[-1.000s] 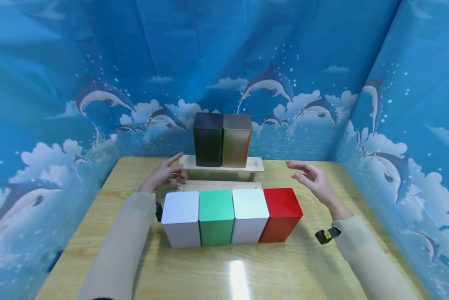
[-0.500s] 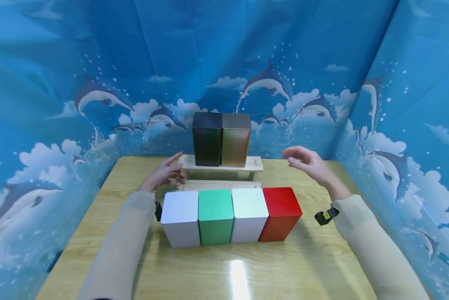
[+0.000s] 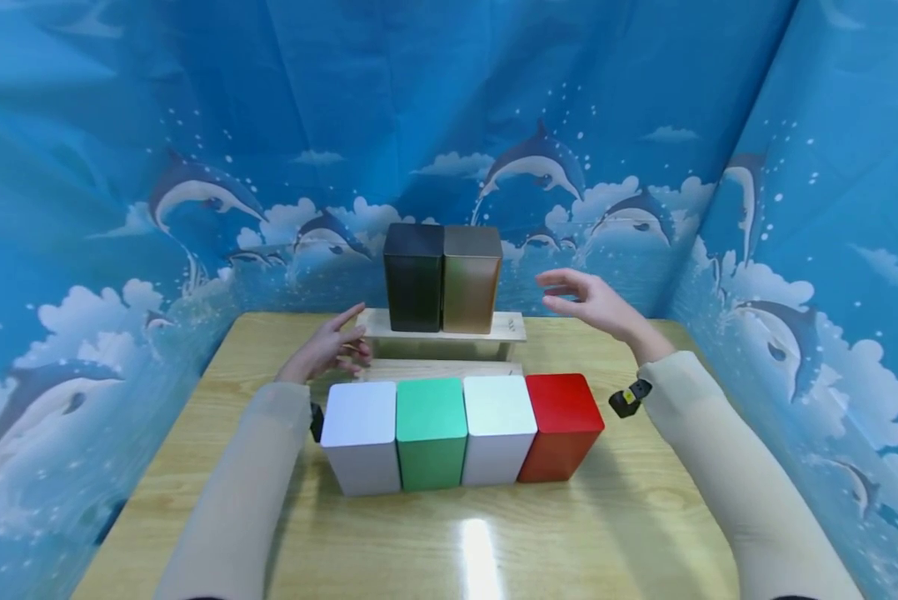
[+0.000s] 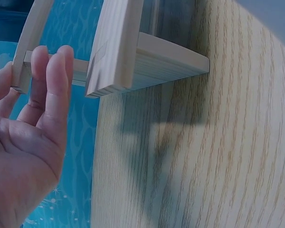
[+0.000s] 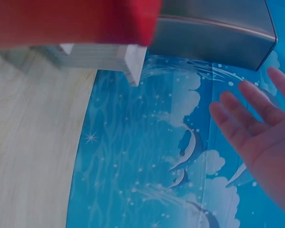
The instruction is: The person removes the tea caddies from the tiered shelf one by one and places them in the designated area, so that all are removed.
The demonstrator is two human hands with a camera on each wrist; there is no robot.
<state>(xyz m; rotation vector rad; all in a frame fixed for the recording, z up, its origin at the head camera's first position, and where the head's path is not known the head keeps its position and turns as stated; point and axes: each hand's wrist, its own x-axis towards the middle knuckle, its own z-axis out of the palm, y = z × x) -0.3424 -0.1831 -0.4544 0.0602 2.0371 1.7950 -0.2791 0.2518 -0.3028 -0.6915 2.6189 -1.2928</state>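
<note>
Wooden rack (image 3: 441, 369) is pale, striped with grain, apparently two-tiered.

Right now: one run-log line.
left hand: at wooden stand, left end; right hand: empty, right of bronze box; black box: beside bronze box, on stand; front row: white, green, white, red boxes

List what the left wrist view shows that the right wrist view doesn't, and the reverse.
Only the left wrist view: the left hand, palm showing, by the wooden stand.
Only the right wrist view: the right hand, the red box, the brown metallic box and printed dolphins.
Both: the stand, the tabletop and the blue backdrop.
</note>
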